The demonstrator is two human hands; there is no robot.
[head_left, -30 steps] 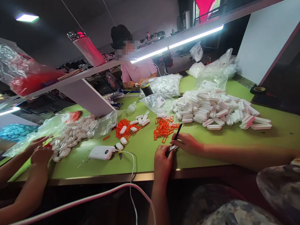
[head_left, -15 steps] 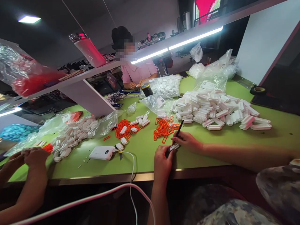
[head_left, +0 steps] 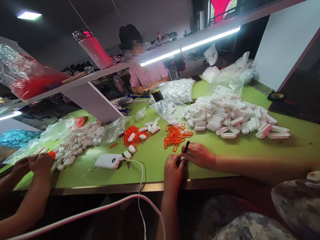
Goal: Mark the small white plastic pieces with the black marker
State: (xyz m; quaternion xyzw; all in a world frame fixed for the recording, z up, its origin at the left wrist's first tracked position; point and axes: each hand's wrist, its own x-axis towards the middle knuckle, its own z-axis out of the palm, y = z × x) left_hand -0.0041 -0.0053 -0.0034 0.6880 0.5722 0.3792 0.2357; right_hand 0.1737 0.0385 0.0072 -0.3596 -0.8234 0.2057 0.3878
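Near the front edge of the green table, my left hand (head_left: 173,168) is closed around a small white plastic connector housing (head_left: 182,158), mostly hidden by the fingers. My right hand (head_left: 201,155) grips a slim black pen-like tool (head_left: 186,147), its top poking up above the fingers. The tool's lower end is hidden at the housing, between the two hands. Just beyond the hands lies a heap of orange plastic frames (head_left: 175,138). A large pile of white connector housings (head_left: 230,115) spreads behind my right hand.
A white power bank (head_left: 108,161) with a white cable lies left of my hands. Another orange heap (head_left: 132,133) has white housings on it. At far left, a co-worker's hands (head_left: 41,161) work beside a white pile. Across the table sits another person (head_left: 148,75) below the lit shelf.
The black tool has dropped lower and stands less far above my right hand. My right hand has closed in over the housing, which now shows less. My left hand stays in place.
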